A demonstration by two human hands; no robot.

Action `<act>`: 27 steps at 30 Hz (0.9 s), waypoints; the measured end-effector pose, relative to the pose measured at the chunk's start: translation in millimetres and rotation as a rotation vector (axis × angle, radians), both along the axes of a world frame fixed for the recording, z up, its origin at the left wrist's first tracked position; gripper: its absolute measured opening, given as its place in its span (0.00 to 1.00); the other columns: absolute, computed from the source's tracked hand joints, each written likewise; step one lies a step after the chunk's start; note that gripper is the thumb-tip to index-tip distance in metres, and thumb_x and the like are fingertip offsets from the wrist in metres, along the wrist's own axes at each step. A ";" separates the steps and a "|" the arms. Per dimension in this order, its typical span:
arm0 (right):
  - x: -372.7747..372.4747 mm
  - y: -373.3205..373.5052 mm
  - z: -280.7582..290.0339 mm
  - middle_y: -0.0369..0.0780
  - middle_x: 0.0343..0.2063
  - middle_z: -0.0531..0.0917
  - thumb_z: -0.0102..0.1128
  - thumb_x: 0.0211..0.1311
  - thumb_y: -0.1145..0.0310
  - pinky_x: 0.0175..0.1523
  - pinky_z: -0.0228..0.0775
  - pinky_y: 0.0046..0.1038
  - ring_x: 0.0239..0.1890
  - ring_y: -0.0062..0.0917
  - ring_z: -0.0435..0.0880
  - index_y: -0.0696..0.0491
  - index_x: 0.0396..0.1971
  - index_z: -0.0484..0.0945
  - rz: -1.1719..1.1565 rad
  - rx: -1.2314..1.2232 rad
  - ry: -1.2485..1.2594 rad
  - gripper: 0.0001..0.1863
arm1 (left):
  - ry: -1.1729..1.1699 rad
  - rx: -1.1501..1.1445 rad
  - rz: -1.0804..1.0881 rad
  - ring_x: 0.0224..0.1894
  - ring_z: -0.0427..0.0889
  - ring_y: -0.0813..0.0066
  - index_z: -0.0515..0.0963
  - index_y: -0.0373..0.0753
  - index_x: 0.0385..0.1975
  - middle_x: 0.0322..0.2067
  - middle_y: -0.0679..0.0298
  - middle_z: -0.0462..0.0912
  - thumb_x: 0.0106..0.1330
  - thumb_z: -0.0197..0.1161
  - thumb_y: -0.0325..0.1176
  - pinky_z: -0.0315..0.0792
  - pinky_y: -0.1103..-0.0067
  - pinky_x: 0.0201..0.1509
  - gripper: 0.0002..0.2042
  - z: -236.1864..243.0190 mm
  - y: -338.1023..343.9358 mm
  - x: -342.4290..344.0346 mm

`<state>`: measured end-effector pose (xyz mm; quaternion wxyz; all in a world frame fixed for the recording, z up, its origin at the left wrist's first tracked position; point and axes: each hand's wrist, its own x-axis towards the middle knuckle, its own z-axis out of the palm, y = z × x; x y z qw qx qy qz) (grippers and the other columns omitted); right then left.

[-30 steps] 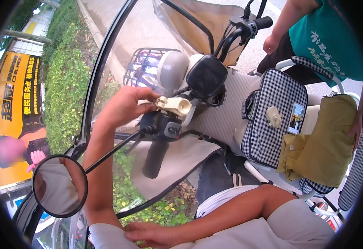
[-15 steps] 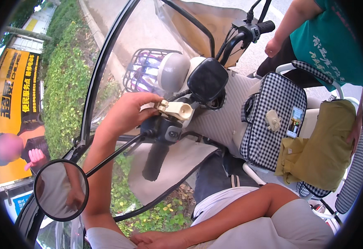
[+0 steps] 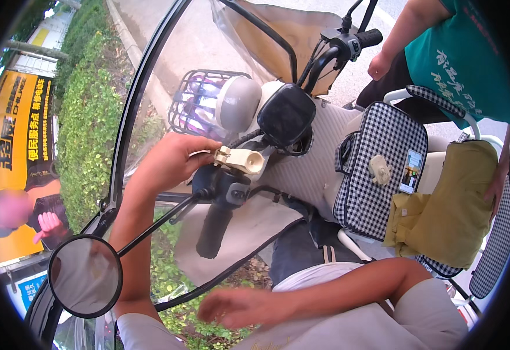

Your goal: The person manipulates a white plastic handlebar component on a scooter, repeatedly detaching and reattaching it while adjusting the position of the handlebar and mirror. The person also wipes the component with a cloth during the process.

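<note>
A cream plastic phone holder [image 3: 240, 158], clamped above the black left handlebar grip [image 3: 213, 228] of a parked scooter, is being worked by the rider's left hand [image 3: 170, 163], whose fingertips are closing on its near end; whether they are fully pinching it cannot be told. The right hand [image 3: 240, 306] is hovering low near the lap, fingers loosely apart and holding nothing. A round mirror [image 3: 85, 275] is hanging below on its stalk, a wire basket [image 3: 194, 105] sitting ahead, a checked bag [image 3: 377, 169] alongside. Steadying the bracket with the free hand while turning it gently would likely be keeping the mount from twisting on the bar
</note>
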<state>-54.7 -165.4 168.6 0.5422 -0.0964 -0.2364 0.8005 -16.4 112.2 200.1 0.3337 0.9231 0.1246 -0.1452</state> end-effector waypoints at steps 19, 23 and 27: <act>171.8 176.6 10.2 0.52 0.30 0.84 0.56 0.52 0.58 0.42 0.76 0.37 0.38 0.43 0.85 0.62 0.31 0.83 0.120 -0.075 -1.838 0.20 | -0.071 -0.101 0.817 0.48 0.80 0.56 0.71 0.26 0.55 0.47 0.44 0.79 0.72 0.53 0.41 0.72 0.70 0.53 0.23 -41.9 -62.1 -66.9; 162.3 167.1 7.8 0.51 0.30 0.84 0.59 0.50 0.56 0.41 0.76 0.36 0.35 0.42 0.85 0.63 0.31 0.82 -0.075 -0.065 -1.951 0.21 | -0.126 0.056 0.857 0.59 0.69 0.45 0.66 0.29 0.60 0.55 0.43 0.71 0.63 0.62 0.41 0.62 0.62 0.62 0.30 -48.8 -80.0 -106.9; 175.2 169.2 15.1 0.50 0.30 0.84 0.58 0.51 0.57 0.41 0.75 0.36 0.33 0.42 0.83 0.62 0.30 0.82 0.056 -0.189 -1.721 0.20 | -0.080 0.400 0.512 0.58 0.67 0.46 0.64 0.30 0.59 0.54 0.46 0.71 0.42 0.77 0.47 0.58 0.58 0.63 0.45 -23.6 -112.0 -105.0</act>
